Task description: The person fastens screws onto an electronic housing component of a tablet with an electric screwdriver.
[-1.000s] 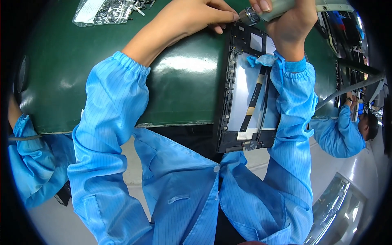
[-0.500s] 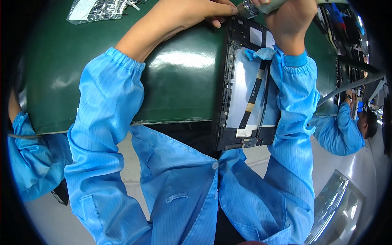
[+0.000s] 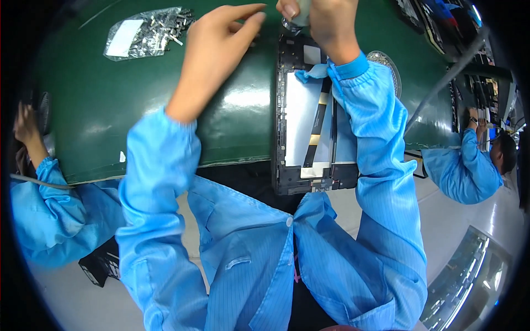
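Observation:
An open tablet housing, black-framed with a silvery plate and dark flat cables, lies partly on the table and extends past its near edge. My right hand grips a pale, thick-handled electric screwdriver with a metal collar, over the housing's far end; its tip is hard to make out. My left hand hovers left of that end, forefinger stretched out and thumb a little apart, with nothing visible between them. A blue knotted strip by my right cuff lies across the housing.
A clear bag of small metal parts lies far left on the green table. Behind my right sleeve is a round dish. A grey cable hangs at right. Co-workers in blue sleeves sit on both sides.
My left hand has come away from the screwdriver's front end and moved left. The whole view has shifted, so the bag, the dish and a co-worker's hand at left show more fully.

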Motion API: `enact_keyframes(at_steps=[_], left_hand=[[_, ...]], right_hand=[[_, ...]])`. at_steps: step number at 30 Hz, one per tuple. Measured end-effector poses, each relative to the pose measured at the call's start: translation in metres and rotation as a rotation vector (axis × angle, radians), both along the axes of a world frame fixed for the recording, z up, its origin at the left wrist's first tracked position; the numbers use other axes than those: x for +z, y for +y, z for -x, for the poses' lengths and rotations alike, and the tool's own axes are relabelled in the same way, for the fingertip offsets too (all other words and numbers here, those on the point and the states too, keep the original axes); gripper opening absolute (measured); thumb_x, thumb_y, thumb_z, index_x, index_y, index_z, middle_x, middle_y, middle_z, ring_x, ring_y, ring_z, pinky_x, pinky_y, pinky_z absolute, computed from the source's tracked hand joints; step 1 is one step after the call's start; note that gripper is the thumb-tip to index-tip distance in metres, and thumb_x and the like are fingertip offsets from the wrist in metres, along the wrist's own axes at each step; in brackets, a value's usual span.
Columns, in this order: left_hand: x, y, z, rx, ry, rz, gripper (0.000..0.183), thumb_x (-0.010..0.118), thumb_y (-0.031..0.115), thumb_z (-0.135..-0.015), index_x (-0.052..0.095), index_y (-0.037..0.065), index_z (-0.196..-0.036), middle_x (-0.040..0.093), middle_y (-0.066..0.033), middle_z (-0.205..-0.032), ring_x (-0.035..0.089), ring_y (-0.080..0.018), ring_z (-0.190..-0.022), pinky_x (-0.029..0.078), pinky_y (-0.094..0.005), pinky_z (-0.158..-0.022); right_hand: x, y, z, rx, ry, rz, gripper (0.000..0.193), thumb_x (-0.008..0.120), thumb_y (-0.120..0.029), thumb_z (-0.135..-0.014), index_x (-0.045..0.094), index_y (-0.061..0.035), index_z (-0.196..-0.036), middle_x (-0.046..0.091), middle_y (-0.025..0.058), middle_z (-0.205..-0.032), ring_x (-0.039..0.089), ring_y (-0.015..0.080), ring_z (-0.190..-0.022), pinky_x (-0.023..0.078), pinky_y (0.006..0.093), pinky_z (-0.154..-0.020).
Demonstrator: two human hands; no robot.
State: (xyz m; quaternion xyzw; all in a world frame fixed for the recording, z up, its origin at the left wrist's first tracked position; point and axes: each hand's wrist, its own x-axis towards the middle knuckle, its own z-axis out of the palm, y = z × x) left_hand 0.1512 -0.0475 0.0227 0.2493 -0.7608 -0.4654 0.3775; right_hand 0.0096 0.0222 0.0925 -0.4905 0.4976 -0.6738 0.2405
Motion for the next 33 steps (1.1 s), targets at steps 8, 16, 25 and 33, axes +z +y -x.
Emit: enact_keyframes(at_steps=[8, 16, 25, 33], left_hand=[[-0.025, 0.209, -0.132, 0.158, -0.176, -0.548, 0.03, 0.058, 0.022, -0.102, 0.063, -0.007, -0.096, 0.065, -0.0076, -0.082, 0.061, -0.014, -0.075, 0.05, -0.0277, -0.068], [-0.006, 0.222, -0.09, -0.25, 0.222, -1.323, 0.04, 0.049, 0.021, -0.107, 0.045, -0.007, -0.136, 0.063, -0.0174, -0.125, 0.064, -0.023, -0.115, 0.054, -0.0458, -0.1], [0.05, 0.132, -0.121, -0.044, 0.363, -0.743, 0.041, 0.052, 0.022, -0.105, 0.047, -0.004, -0.137, 0.064, -0.0133, -0.124, 0.066, -0.0198, -0.109, 0.056, -0.0341, -0.09], [0.039, -0.14, 0.051, -0.225, 0.314, -0.725, 0.042, 0.055, 0.024, -0.105, 0.051, -0.012, -0.127, 0.059, -0.0232, -0.128, 0.061, -0.0335, -0.118, 0.055, -0.0496, -0.1]], right_hand=[[-0.001, 0.004, -0.004, 0.031, -0.064, 0.0, 0.018, 0.064, -0.015, -0.096, 0.065, 0.0003, -0.087, 0.059, 0.0025, -0.059, 0.052, 0.0094, -0.043, 0.038, 0.0249, -0.04], [0.018, 0.022, 0.011, 0.08, -0.183, 0.059, 0.026, 0.069, -0.011, -0.092, 0.063, 0.003, -0.113, 0.066, 0.008, -0.09, 0.058, 0.0112, -0.051, 0.046, 0.0267, -0.045], [0.094, 0.136, 0.143, -0.325, -0.041, 0.081, 0.027, 0.069, -0.008, -0.087, 0.064, 0.0031, -0.111, 0.059, 0.0042, -0.062, 0.053, 0.0122, -0.042, 0.042, 0.0262, -0.041], [0.038, 0.147, 0.193, -0.431, 0.098, -0.031, 0.018, 0.073, -0.016, -0.088, 0.07, -0.0046, -0.102, 0.06, -0.0012, -0.068, 0.053, 0.0065, -0.049, 0.042, 0.024, -0.045]])
